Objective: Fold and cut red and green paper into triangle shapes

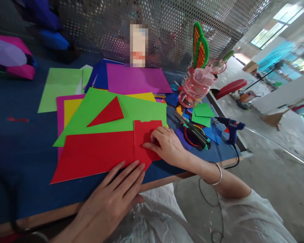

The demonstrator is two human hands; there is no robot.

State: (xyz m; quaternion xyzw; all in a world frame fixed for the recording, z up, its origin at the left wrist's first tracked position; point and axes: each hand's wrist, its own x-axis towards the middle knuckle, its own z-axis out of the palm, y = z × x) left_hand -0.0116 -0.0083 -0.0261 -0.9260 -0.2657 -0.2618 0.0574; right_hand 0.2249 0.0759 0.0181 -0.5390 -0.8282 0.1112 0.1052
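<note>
A long red sheet (98, 150) lies near the table's front edge, over a green sheet (142, 109). A smaller red piece (144, 131) with a notched top edge rests on its right end. My left hand (116, 192) lies with fingers stretched out, its fingertips on the lower edge of the red sheet. My right hand (166, 143), fingers curled, presses on the right side of the smaller piece; whether it pinches anything is hidden. A red triangle (110, 113) lies on the green sheet, above the long red one.
Purple (136, 79), yellow and light green sheets lie behind. To the right are a pink bottle (194, 87), a utility knife (196, 133), scissors or rings partly under it, green scraps (202, 113) and a blue glue gun (231, 126) with a cord. A perforated metal panel stands behind.
</note>
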